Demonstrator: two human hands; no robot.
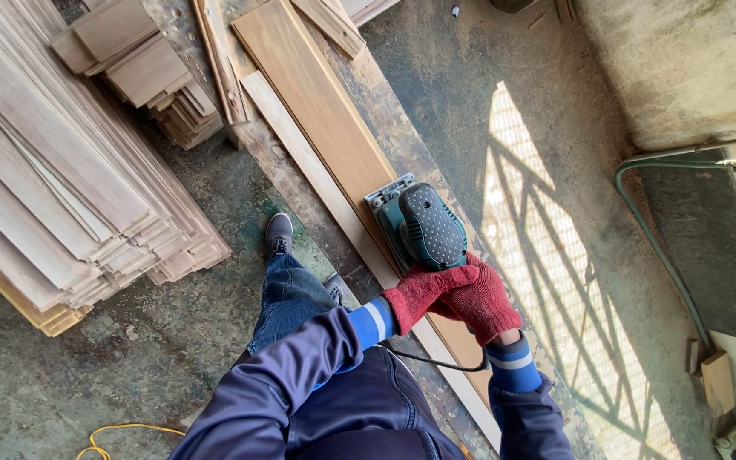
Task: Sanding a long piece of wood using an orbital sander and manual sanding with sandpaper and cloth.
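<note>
Seen from above, a tall stack of pale wooden slats (61,170) fills the nine o'clock side of the workshop floor, with a smaller pile of offcuts (151,81) at eleven o'clock and a yellow cord (121,433) curling at seven o'clock. At centre, the left hand (419,294) and right hand (487,298), both in red knit gloves, close together over the rear of a green-and-black power sander (423,226), fingers wrapped on its grip, so the tool sits just at twelve o'clock of the hands. The sander rests on a long brown board (317,102) lying beside a paler strip (300,153) on a worn workbench (402,136). A thin black cable (436,365) trails at six o'clock, under the wrists. Judged from here, that cable could snag on the bench edge, or the sander could ride off the narrow board's side if pressure tilts. At three o'clock, a green hose (653,238) bends along the concrete wall (683,60).
</note>
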